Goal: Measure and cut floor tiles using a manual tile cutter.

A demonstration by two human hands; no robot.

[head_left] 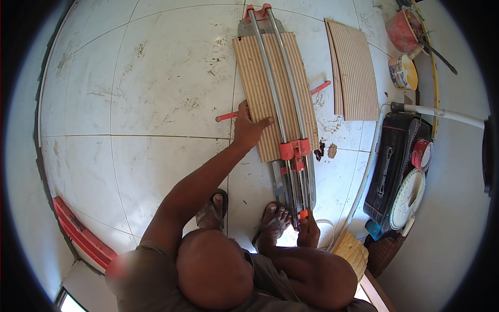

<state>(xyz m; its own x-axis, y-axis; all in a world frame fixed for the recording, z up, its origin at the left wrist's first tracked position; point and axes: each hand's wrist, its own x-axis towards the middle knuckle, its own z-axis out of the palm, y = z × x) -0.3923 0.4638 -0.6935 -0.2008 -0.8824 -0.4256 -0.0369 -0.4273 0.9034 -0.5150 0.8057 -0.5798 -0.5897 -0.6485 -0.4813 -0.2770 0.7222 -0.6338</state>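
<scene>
A ribbed tan tile (252, 67) lies lengthwise on a manual tile cutter (287, 151), beneath its two steel rails. My left hand (249, 127) grips the tile's left edge, with the thumb on top and the other fingers partly hidden at the edge. Beside that hand a red support arm (227, 117) sticks out; another red support arm (321, 87) shows on the right. The cutter's red carriage sits at the tile's near end. Close to my right foot, my right hand (309, 232) is closed around the cutter's handle (304, 214), by its orange part.
Two overlapping ribbed tiles (358, 78) lie to the right. Along the right wall stand a red bucket (401, 31), a yellow-rimmed tub (404, 73) and a black case (384, 177). Dark and tan fragments (331, 151) lie beside the cutter. A long red tool (83, 234) rests at left.
</scene>
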